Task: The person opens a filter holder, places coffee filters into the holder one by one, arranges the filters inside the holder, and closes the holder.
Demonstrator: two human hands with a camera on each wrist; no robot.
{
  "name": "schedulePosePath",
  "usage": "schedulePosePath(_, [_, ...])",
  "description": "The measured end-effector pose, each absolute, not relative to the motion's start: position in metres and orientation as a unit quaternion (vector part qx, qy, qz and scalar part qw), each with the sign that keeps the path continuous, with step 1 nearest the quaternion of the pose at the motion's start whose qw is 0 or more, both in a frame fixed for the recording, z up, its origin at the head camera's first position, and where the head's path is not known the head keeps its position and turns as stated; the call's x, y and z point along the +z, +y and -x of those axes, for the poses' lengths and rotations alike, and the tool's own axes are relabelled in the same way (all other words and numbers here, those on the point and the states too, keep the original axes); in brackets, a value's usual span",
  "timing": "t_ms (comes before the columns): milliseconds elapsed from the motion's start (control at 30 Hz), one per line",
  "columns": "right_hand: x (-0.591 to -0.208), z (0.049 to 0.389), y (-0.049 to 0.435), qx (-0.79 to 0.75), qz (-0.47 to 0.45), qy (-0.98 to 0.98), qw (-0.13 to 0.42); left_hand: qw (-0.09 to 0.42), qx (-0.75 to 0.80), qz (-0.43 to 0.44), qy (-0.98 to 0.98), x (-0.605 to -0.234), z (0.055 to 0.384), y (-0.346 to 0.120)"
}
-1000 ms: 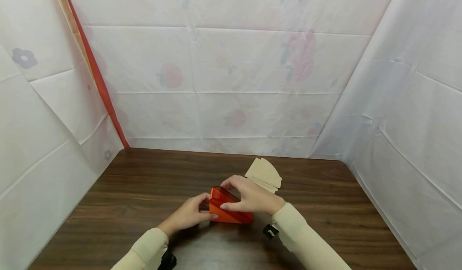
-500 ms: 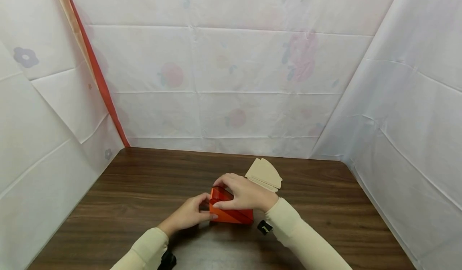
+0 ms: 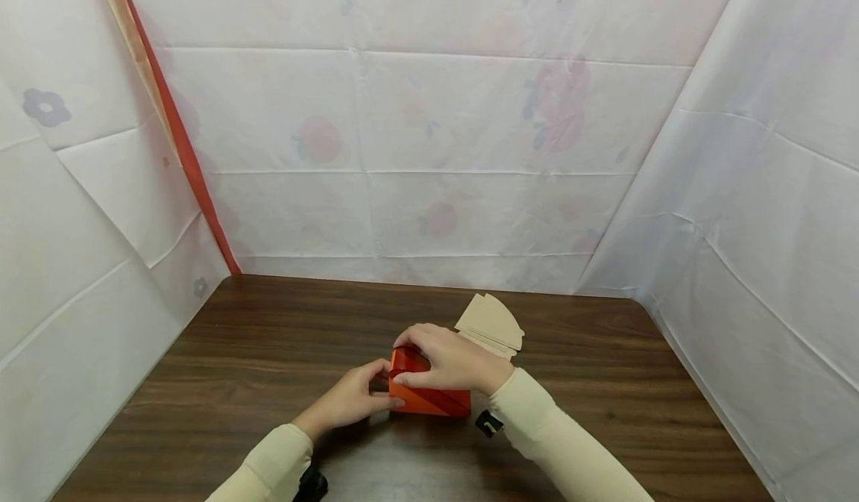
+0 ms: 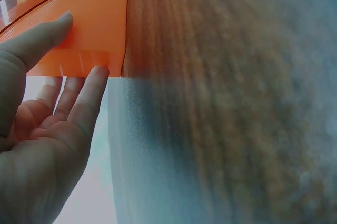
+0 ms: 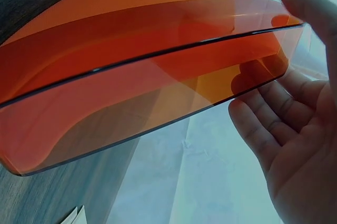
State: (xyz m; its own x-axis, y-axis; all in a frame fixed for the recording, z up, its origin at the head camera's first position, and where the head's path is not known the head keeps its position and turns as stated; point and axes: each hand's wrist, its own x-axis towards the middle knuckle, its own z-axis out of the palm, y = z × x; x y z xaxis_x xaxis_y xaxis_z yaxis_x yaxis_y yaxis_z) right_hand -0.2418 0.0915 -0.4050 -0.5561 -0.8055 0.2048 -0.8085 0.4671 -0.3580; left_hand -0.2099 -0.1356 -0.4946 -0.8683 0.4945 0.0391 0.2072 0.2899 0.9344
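Note:
An orange case (image 3: 439, 403) with a slanted top and see-through panels stands on the brown wooden table. My left hand (image 3: 347, 397) holds its left end, thumb on the near face and fingers on the other side. In the left wrist view, that thumb lies on the smooth orange face (image 4: 100, 19), with fingertips at the lower edge. My right hand (image 3: 456, 359) grips the upper part from above, thumb in front and fingers behind. The right wrist view shows the clear reddish panels (image 5: 131, 45) with dark edges, and the right fingers at the far end.
Just behind the right hand, a small stack of fan-shaped beige coffee filter papers (image 3: 492, 321) lies on the table (image 3: 302, 323). White patterned sheets (image 3: 403, 218) hang around the back and sides. A red strip (image 3: 181, 144) runs down the back left corner.
My right hand has slid left along the top of the case, its thumb now nearer the left end. The left hand, the case and the filter papers have stayed in place.

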Motion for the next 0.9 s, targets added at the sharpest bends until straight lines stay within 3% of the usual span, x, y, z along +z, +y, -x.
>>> schedulePosePath(900, [-0.403,0.236,0.111,0.263,-0.455,-0.851,0.013,0.133,0.558,-0.23,0.786,-0.495,0.211,-0.133])
